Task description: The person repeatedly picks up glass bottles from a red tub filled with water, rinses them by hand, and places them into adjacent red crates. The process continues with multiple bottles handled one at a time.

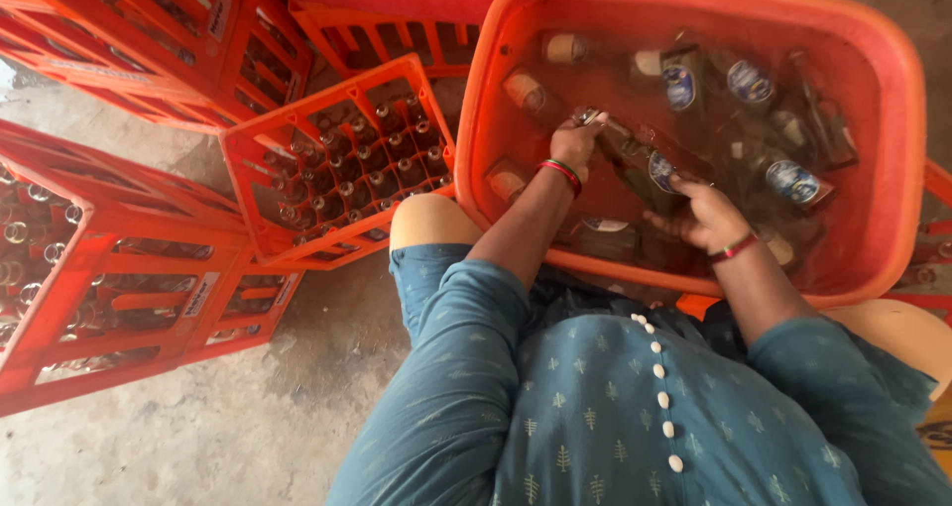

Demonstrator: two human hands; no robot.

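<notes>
I hold one dark glass bottle (635, 159) with a blue oval label over a large orange tub (694, 0) of water. My left hand (573, 144) grips the bottle's neck near its cap. Lower down, my right hand (706, 214) wraps around the bottle's body. Both wrists wear red bangles. Several more labelled bottles (783, 174) lie soaking in the tub around my hands.
An orange crate (297, 119) with several capped bottles in its cells tilts just left of the tub. More orange crates (109, 268) with bottles are stacked at the left and top left. Grey concrete floor (228, 417) lies below. My knees and blue patterned clothing fill the foreground.
</notes>
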